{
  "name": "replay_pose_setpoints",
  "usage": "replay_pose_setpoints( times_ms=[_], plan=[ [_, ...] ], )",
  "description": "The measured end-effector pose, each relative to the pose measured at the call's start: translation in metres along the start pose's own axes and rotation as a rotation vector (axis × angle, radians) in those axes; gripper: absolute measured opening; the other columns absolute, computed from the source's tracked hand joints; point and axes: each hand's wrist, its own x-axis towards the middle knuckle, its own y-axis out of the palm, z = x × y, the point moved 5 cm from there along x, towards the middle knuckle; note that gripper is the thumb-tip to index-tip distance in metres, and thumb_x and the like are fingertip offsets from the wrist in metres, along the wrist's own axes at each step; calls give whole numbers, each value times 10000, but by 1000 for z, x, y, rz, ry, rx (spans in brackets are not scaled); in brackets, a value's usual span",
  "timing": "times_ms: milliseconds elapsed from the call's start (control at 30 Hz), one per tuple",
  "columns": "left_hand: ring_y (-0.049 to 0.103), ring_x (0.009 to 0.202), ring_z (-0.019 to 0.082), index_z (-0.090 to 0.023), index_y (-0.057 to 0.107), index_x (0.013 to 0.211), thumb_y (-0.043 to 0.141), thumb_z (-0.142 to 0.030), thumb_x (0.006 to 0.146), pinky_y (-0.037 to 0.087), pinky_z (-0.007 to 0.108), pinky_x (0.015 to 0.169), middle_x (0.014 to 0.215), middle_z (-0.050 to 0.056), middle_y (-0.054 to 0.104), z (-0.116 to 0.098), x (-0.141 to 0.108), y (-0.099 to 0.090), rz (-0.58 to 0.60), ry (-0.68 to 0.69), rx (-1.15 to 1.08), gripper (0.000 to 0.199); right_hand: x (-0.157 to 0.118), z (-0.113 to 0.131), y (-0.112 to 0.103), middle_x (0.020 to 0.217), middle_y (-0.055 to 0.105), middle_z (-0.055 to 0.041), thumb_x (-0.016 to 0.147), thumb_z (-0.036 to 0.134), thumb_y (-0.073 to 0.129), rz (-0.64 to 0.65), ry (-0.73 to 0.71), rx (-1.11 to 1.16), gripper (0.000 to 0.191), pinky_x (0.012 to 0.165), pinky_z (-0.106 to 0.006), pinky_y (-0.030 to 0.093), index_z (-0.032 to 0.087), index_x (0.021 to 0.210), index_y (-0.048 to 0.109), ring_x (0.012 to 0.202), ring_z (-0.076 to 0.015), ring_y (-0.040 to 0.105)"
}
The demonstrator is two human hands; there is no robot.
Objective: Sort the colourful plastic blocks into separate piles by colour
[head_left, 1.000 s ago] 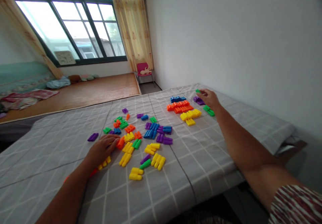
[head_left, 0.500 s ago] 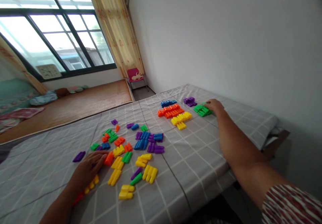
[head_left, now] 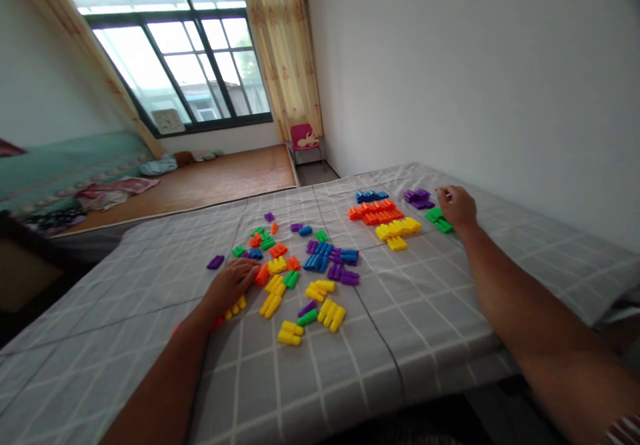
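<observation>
Plastic building blocks with rounded, bullet-like ends lie over a grey checked cloth. My left hand [head_left: 231,289] rests among the loose ones, its fingers stretched out and touching an orange block [head_left: 261,274]. Yellow blocks [head_left: 235,307] show partly from beneath that hand. On the right, my right hand [head_left: 458,206] is closed, fingers curled in, just above a green group [head_left: 440,220] that it partly covers. Whether anything is pinched in its fingers I cannot make out. Left of it sit purple [head_left: 419,198], blue [head_left: 371,196], orange [head_left: 375,212] and yellow [head_left: 399,231] groups.
Loose mixed blocks, including blue ones [head_left: 319,256] and yellow ones [head_left: 331,315], lie mid-table. The checked cloth [head_left: 350,365] drapes over the near edge. A white wall [head_left: 475,85] borders the right side. Beyond stand a wooden platform [head_left: 235,172] and a pink chair [head_left: 303,135].
The view has swung left, so everything sits further right in the picture. My right hand has lifted off the green group and its fingers have curled. My left hand stays by the orange block.
</observation>
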Motion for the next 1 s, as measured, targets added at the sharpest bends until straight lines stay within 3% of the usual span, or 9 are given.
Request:
replay_pose_setpoints(
  times_ms=[67,133,333,467,600,767,1000],
  plan=[
    [647,1006,217,-214,740,909,398,-490,928,501,374,946,1057,74,724,-4,-1,1,3,9,-15,440,-4,37,0,1009,681,-145,923,336,394,-23,-143,85,356,840,-340,454,152,1024,681,898,-232,614],
    [641,1012,210,-211,736,897,389,-463,939,493,369,953,1045,73,723,-5,-1,2,-4,3,-24,431,-13,83,1,1015,679,-137,922,334,413,32,-298,185,334,867,-349,455,162,1028,679,923,-236,611],
    [625,1018,201,-202,728,888,404,-429,945,472,366,972,1019,71,720,-6,-3,5,-23,15,-48,400,-73,233,30,1024,676,-83,900,353,554,596,-784,437,233,856,-377,498,217,1038,684,935,-233,621],
    [624,1001,196,-206,730,889,416,-416,944,468,368,969,1013,68,721,-5,-4,6,-38,34,-66,382,-98,285,55,1212,596,-85,930,365,553,754,-896,458,300,876,-399,520,197,1173,605,1021,-205,600],
    [619,1008,196,-208,727,868,413,-403,947,463,358,965,1031,62,717,-3,-5,7,-24,44,-68,377,-97,303,70,1123,646,-61,895,338,602,821,-930,467,272,832,-369,527,210,1130,648,957,-203,621],
    [622,1010,196,-211,729,907,411,-416,945,472,352,953,1032,61,717,-3,-4,6,-28,45,-65,380,-83,296,80,903,692,-30,697,172,727,904,-908,391,263,691,-271,493,236,951,720,767,-172,642],
    [631,1021,206,-216,740,914,392,-473,939,480,360,964,1049,64,721,-1,-3,4,-5,43,-80,434,-71,262,58,761,668,-6,702,220,734,764,-781,360,141,587,-220,410,182,807,648,661,-134,597]
  ],
)
